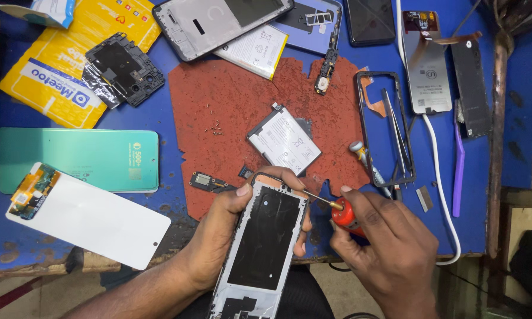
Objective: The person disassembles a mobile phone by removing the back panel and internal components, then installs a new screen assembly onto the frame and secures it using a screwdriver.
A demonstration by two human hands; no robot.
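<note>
Head view over a blue bench [159, 112]. The left hand [230, 230] grips a phone frame [265, 242], fingers curled closed around its upper end, thumb on the left edge and fingertips on the right edge. The frame lies at 6 o'clock in the view, tilted slightly, its top toward 12 o'clock, its dark inner panel facing up. The right hand [384, 248], at 5 o'clock, is closed around a screwdriver [337, 210] with a red handle; thumb and index finger pinch the handle. The shaft points toward 10 o'clock, and its tip meets the frame's upper right edge.

Just beyond the frame, at 12 o'clock from it, a battery [284, 140] rests on a red mat [230, 100]. Small screws [216, 129] lie on the mat at 9 o'clock from the battery. A small module [206, 181] sits just beside the left thumb, at 10 o'clock from it. At 9 o'clock in the view lie a white panel [94, 218] and a green back cover [71, 158]. At 11 o'clock a black inner cover [124, 68] rests on a yellow bag [65, 53]. At 3 o'clock from the battery a black bezel [384, 130] frames a pair of tweezers [397, 136]. A white cable [440, 171] runs along the bench at 3 o'clock, beside a purple pry tool [458, 171].
</note>
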